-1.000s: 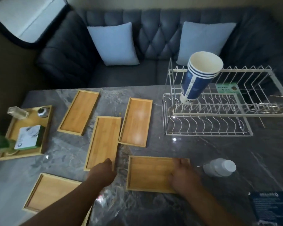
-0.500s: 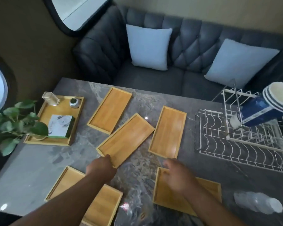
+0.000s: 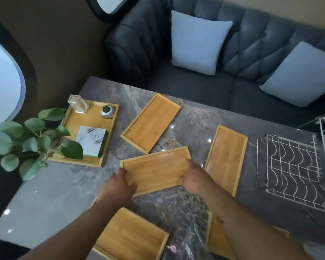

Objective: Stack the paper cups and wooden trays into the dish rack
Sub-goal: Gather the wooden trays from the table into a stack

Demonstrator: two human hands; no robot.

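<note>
Several flat wooden trays lie on the grey marble table. I hold the middle wooden tray by both short ends: my left hand grips its near-left corner, and my right hand grips its right end. Another tray lies behind it, one to the right, one under my left forearm, and one partly hidden beneath my right forearm. The white wire dish rack stands at the right edge. The paper cups are out of view.
A larger wooden tray at the left holds a clear box, a small round silver object and a white-and-green box. A leafy plant overhangs the table's left side. A grey sofa with two pale cushions runs behind the table.
My view swung left, taking the cups out of frame. My right hand left the near-right tray and joined the left on the middle tray, which has turned crosswise.
</note>
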